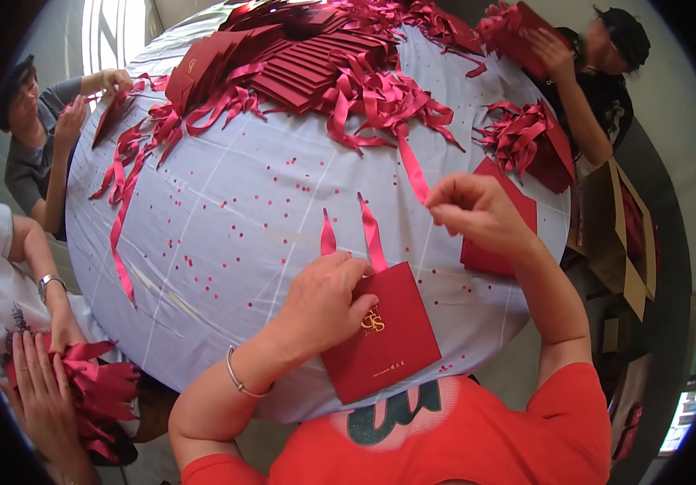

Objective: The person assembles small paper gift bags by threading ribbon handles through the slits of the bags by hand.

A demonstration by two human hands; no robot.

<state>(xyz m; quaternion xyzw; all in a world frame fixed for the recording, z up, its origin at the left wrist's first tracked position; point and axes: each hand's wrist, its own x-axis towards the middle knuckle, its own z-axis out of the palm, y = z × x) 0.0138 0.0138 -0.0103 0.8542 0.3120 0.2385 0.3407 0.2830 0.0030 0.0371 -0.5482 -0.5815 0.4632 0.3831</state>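
A small red paper bag [403, 323] with gold print lies at the near edge of the table, tilted slightly. Two pink ribbon ends [371, 230] rise from its top edge, pointing away from me. My left hand [311, 303] grips the bag's upper left, thumb on the front and fingers bent at the top edge. To the right, my right hand [481, 210] pinches the end of a pink ribbon [412, 166], which stretches back to a tangled ribbon heap [376, 101]. Beneath the right hand lies a stack of red bags [517, 206], partly covered by it.
Red bags [303, 69] pile up at the back of the cloth-covered table [227, 210], dotted with small red bits. More ribboned bags [554, 153] lie at right, near an open cardboard box [618, 234]. People work at far left, near left and far right.
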